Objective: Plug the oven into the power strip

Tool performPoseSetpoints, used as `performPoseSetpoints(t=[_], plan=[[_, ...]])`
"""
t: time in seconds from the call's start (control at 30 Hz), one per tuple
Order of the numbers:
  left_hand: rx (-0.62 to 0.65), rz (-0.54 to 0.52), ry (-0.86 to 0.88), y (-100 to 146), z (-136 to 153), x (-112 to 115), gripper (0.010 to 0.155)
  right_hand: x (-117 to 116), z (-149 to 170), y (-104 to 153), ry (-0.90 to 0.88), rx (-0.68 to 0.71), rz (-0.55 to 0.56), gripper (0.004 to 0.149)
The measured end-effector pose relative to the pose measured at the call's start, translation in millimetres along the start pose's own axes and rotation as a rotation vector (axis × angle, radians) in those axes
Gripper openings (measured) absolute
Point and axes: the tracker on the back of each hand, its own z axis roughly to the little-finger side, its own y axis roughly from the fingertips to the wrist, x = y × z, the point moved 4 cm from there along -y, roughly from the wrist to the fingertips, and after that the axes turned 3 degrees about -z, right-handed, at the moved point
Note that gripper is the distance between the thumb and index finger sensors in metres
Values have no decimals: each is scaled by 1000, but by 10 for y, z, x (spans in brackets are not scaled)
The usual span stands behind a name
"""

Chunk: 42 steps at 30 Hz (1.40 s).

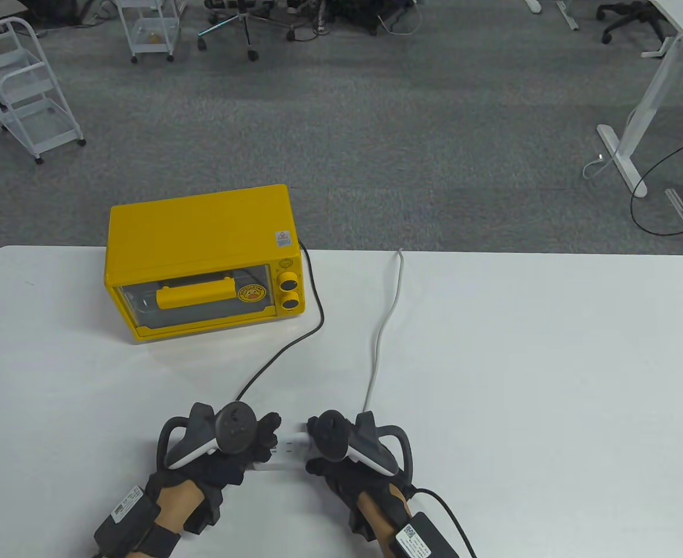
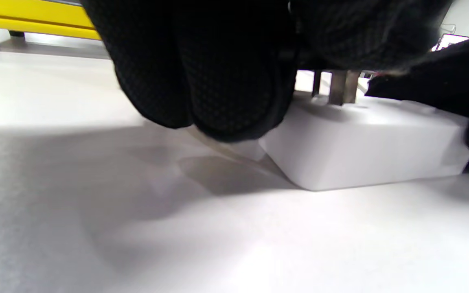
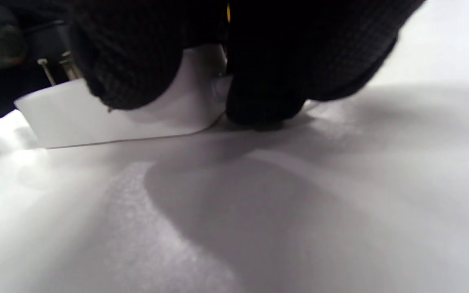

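The yellow oven (image 1: 201,261) stands at the table's back left. Its black cord (image 1: 294,343) runs forward to my left hand (image 1: 267,435), which grips the oven's plug. The plug's metal prongs (image 2: 337,87) point down at the top face of the white power strip (image 1: 286,452) and are still mostly exposed; they also show in the right wrist view (image 3: 61,69). My right hand (image 1: 316,449) grips the right end of the strip (image 3: 108,118) and holds it on the table. The strip's near end shows in the left wrist view (image 2: 364,150).
The strip's white cable (image 1: 382,331) runs from under my right hand to the table's far edge. The white table (image 1: 550,378) extends right and left of the hands. Carts, chairs and desk legs stand on the floor beyond.
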Motion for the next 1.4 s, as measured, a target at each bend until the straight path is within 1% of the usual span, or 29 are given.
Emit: performPoseSetpoints(t=[0.03,0.13,0.2,0.3,0.33,0.4,0.47,0.5,0.53,0.57,0.6,0.63,0.7,0.73,0.83,0.87,1.03,1.13,1.23,1.27,1.3,1.4], plan=[[-4,-1,-6,-1,-16,-9,64,0,0,1,0,0,0,73],[-43,-11,-91,-30,-95,-80,64,0,-5,3,5,0,2,73],[-48,-20,-146,-29,-145,-105,64,1,-8,2,10,-1,2,73],[-58,-63,-156,14,-155,-102,65,1,-18,6,19,0,4,73],[-41,-99,-173,40,-188,-99,65,2,-24,4,26,1,6,73],[-9,-132,-223,80,-277,-109,65,4,-29,2,30,1,6,73],[-18,-168,-342,95,-363,-106,65,2,-30,4,35,2,7,73],[-21,-152,-326,75,-355,-105,65,2,-30,6,34,2,9,73],[-37,-125,-272,52,-297,-103,64,1,-32,8,34,3,12,73],[-52,-96,-214,13,-233,-61,65,1,-34,7,34,3,12,72],[-68,-63,-203,-15,-203,-25,65,1,-37,5,35,4,12,72],[-66,-82,-184,-7,-199,-14,65,3,-39,6,36,3,12,72],[-63,-84,-256,16,-260,-7,65,5,-41,7,38,2,12,72],[-57,-92,-317,34,-312,-3,65,4,-42,7,40,1,12,72],[-51,-68,-340,57,-358,44,65,6,-44,8,43,-1,11,72],[-43,-70,-331,69,-361,65,68,6,-43,8,44,-3,11,72],[-54,-96,-259,138,-282,146,69,5,-49,13,45,-4,14,72],[-73,-59,-221,138,-254,169,72,2,-45,13,38,-4,14,72],[-100,23,-191,123,-186,163,74,-2,-44,18,36,-1,17,72],[-101,31,-160,132,-154,157,76,-3,-41,18,33,0,19,72],[-103,12,-139,145,-132,137,76,-3,-38,19,32,0,18,72],[-120,-101,-59,252,-15,-7,79,-7,-40,23,37,3,18,72]])
